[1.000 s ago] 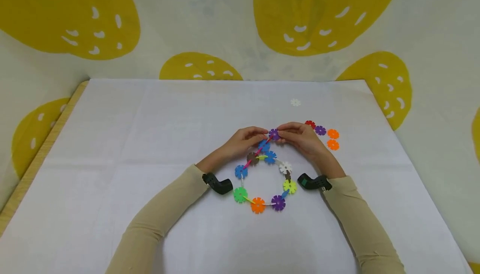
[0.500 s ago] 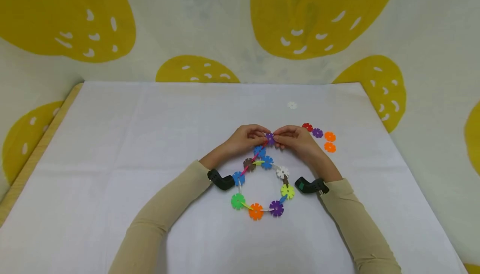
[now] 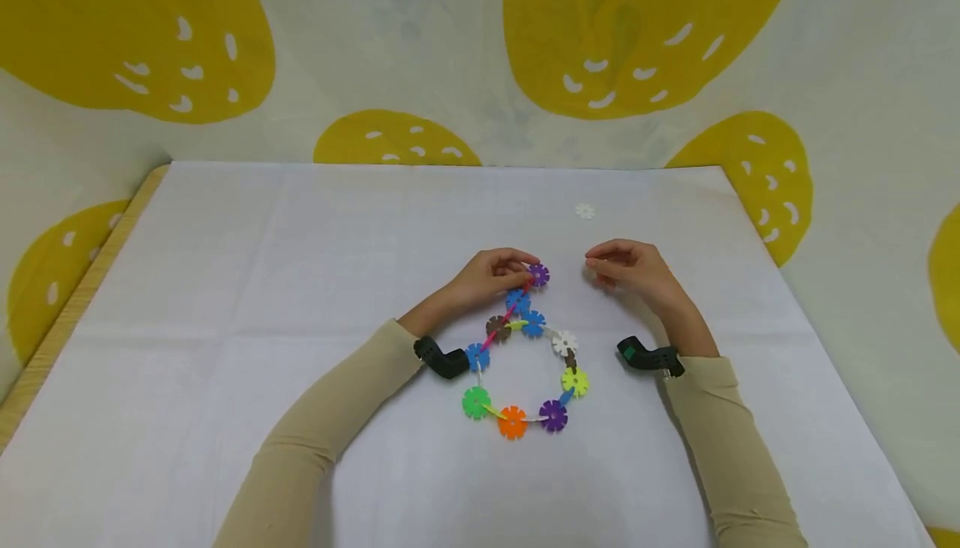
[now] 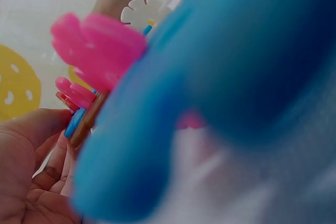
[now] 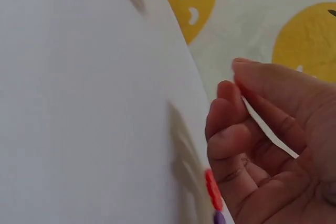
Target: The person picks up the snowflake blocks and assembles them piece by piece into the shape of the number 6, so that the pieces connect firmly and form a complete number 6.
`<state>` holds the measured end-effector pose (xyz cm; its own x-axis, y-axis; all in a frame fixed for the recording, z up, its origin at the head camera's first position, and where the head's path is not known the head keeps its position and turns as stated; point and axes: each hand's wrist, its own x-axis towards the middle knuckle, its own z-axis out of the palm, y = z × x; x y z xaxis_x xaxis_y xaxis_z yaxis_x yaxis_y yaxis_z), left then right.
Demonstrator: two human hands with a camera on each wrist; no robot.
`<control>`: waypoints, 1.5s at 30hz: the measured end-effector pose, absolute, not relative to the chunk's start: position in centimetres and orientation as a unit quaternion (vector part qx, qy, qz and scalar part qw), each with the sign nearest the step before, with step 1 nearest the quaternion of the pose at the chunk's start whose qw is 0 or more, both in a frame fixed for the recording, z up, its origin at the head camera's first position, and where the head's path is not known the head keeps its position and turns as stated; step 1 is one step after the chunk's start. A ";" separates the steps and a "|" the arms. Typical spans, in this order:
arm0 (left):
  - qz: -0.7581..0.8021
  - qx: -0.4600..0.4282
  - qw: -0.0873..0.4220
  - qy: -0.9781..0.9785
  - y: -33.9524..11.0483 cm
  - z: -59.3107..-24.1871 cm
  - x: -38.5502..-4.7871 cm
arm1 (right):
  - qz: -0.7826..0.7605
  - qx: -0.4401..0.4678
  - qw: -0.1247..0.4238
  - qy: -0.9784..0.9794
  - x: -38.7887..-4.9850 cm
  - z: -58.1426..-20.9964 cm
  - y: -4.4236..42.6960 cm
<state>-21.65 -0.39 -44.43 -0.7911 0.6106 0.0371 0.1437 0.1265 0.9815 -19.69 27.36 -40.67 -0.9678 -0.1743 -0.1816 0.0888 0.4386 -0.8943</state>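
My left hand [image 3: 487,279] pinches the upper end of a linked chain of plastic snowflake discs, next to a purple snowflake disc [image 3: 539,275]. From there, blue, pink and brown discs run down to a ring of linked discs, with a green disc [image 3: 476,403] and an orange disc [image 3: 513,423] at its near side. In the left wrist view a blurred blue disc [image 4: 252,56] fills much of the frame, beside a pink disc [image 4: 100,48]. My right hand [image 3: 633,271] is apart from the chain, its fingers loosely bent and holding nothing.
A loose white disc [image 3: 585,211] lies farther back on the white-covered table [image 3: 337,223]. In the right wrist view a red disc [image 5: 212,188] and a purple disc [image 5: 219,217] show beside the right hand, which hides the loose discs from the head view.
My right hand has let go of the purple disc and moved right, over the loose discs. My left hand keeps its pinch; the chain moved slightly toward me earlier.
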 end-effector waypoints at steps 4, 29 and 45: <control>0.610 0.257 0.193 0.724 -0.4 -44.4 -21.6 | -0.506 -0.013 0.142 0.851 -19.6 -40.2 28.6; 0.604 0.262 0.193 0.728 -0.3 -44.6 -21.7 | -0.370 0.038 0.037 0.928 -19.8 -41.3 29.2; 0.593 0.264 0.191 0.736 -0.4 -44.4 -21.5 | -0.437 0.046 0.044 0.897 -19.6 -41.2 28.7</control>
